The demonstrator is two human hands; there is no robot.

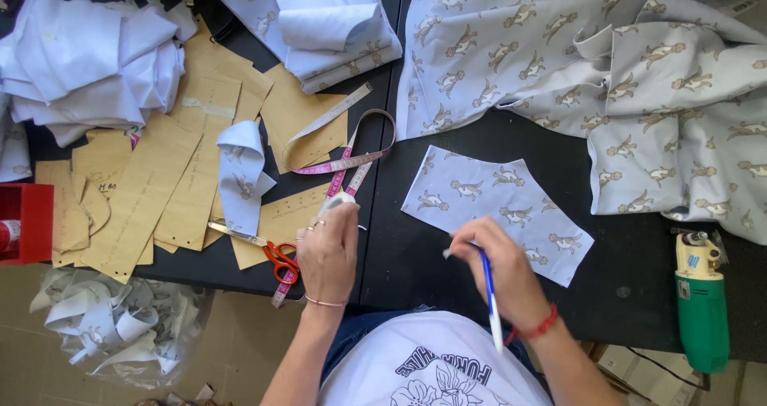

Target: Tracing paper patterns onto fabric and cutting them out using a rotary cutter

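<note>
My right hand [499, 270] grips a blue and white pen [489, 294] at the near edge of a cut piece of light blue fabric printed with brown animals [495, 206], which lies flat on the black table [447, 270]. My left hand [327, 250] is closed on a small white object [339, 201] beside a pink measuring tape [351, 162]. Orange-handled scissors [272, 254] lie just left of that hand.
Brown paper patterns [152, 190] cover the table's left side, with piles of white cloth [88, 58] and printed fabric [639, 94] behind. A green electric cutter [701, 302] sits at the right. A red box [28, 222] and a bag of scraps [120, 330] are at left.
</note>
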